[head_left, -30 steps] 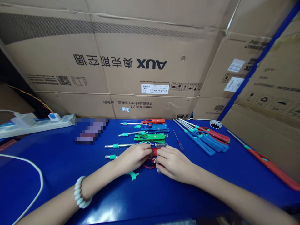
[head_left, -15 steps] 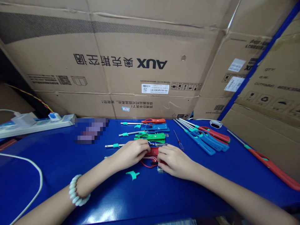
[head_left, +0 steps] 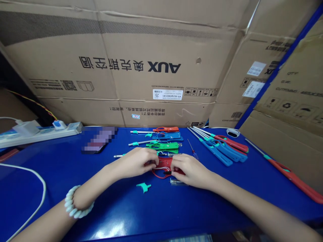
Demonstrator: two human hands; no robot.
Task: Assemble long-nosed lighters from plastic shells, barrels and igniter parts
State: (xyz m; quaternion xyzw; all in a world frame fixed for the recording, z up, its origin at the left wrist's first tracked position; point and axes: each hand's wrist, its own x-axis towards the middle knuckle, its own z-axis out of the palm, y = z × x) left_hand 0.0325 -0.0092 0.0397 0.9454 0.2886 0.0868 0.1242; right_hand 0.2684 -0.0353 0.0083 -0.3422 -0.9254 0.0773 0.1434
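Observation:
My left hand (head_left: 137, 162) and my right hand (head_left: 190, 169) meet over an opened red lighter handle shell (head_left: 163, 167) lying on the blue table (head_left: 63, 174). Fingers of both hands are curled and pinch the shell, where thin wires show. A small clear tube (head_left: 178, 182) lies just below my right hand. A loose teal trigger piece (head_left: 144, 187) rests below my left hand. A metal rod with a teal collar (head_left: 121, 156) pokes out from behind my left hand.
Behind the hands lie green (head_left: 165, 147), blue (head_left: 168, 136) and red (head_left: 165, 129) lighter shells with rods. Several assembled long lighters (head_left: 222, 148) lie at right, one red (head_left: 290, 176) near the edge. A small screwdriver (head_left: 192, 150), power strip (head_left: 40, 133), white cable (head_left: 37, 181) and cardboard boxes (head_left: 151, 67) surround.
Both hands slid slightly away from me with the red shell. The shell is more exposed between them, and the small clear tube now lies uncovered below my right hand.

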